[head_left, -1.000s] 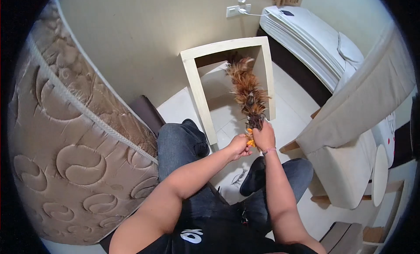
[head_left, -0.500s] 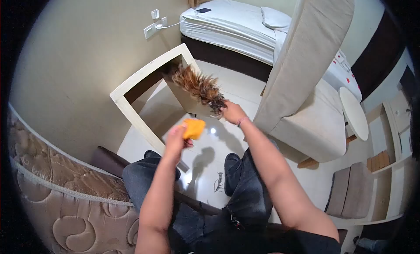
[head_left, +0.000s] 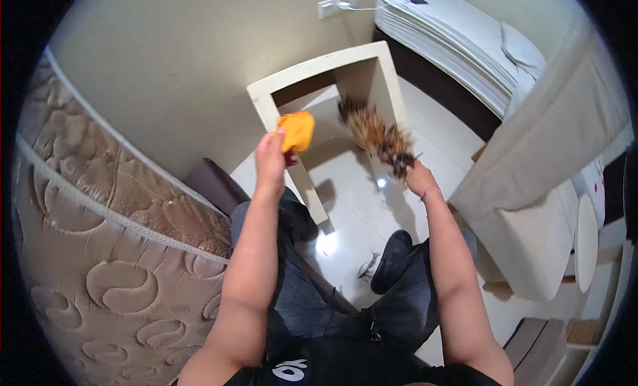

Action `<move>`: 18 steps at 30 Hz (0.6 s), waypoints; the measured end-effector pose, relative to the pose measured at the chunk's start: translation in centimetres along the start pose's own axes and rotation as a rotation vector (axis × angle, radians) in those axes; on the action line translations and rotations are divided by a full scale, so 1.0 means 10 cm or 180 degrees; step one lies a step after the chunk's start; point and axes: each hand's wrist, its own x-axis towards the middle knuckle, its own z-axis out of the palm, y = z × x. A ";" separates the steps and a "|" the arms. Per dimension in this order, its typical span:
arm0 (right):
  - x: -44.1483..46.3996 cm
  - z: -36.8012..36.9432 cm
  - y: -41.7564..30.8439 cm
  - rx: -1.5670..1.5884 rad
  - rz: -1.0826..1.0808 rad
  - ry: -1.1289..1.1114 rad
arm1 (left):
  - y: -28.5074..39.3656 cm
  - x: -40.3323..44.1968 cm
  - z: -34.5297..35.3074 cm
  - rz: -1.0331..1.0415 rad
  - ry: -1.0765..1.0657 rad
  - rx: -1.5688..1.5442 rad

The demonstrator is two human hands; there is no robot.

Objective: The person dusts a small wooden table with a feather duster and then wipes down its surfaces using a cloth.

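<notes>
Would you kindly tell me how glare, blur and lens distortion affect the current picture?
In the head view, two bright glare spots sit on the floor; in the head view, the feather duster in the right hand looks soft and smeared; the head view also has black corners, and the pale table seems bowed.

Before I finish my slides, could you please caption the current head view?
Left hand holding an orange cloth, right hand holding a brown feather duster, near a cream table.
</notes>
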 end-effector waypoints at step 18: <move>-0.77 -0.55 -1.02 0.3257 -0.0705 -0.0932 | 0.23 0.21 -0.36 0.0226 0.0877 -0.1698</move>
